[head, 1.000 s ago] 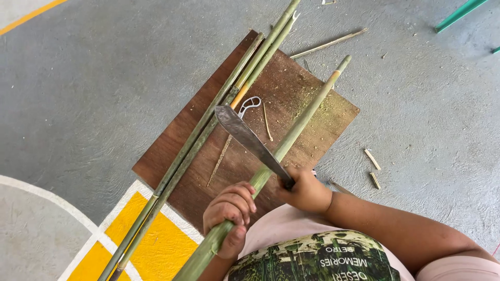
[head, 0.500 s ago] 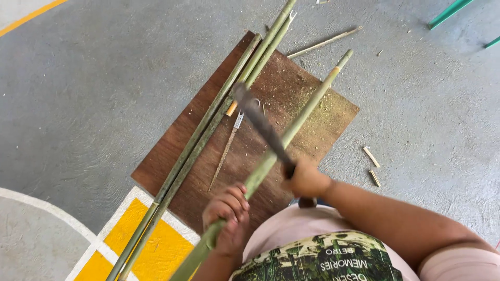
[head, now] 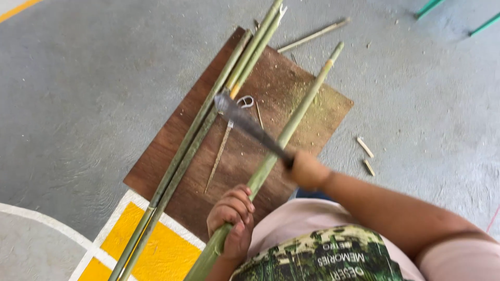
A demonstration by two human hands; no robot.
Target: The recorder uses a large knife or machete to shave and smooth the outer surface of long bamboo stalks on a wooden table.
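- The left hand (head: 232, 218), nearest the body, is wrapped tight around the near end of a long green bamboo pole (head: 281, 143).
- The right hand (head: 307, 169), a little farther and to the right, is closed on the handle of a dark, long-bladed metal knife (head: 250, 125); the two hands are apart, one on each side of the pole.
- The pole's long axis runs from the left hand away and to the right, across a flat brown wooden board (head: 307, 117) lying on the grey floor (head: 94, 83).
- The blade crosses the pole just beyond the left hand and points far-left; whether it touches the pole I cannot tell.
- Farther left, a bundle of thin green bamboo strips (head: 208, 119) lies alongside, roughly parallel.
- A few short pale bamboo offcuts (head: 364, 147) lie right of the board.
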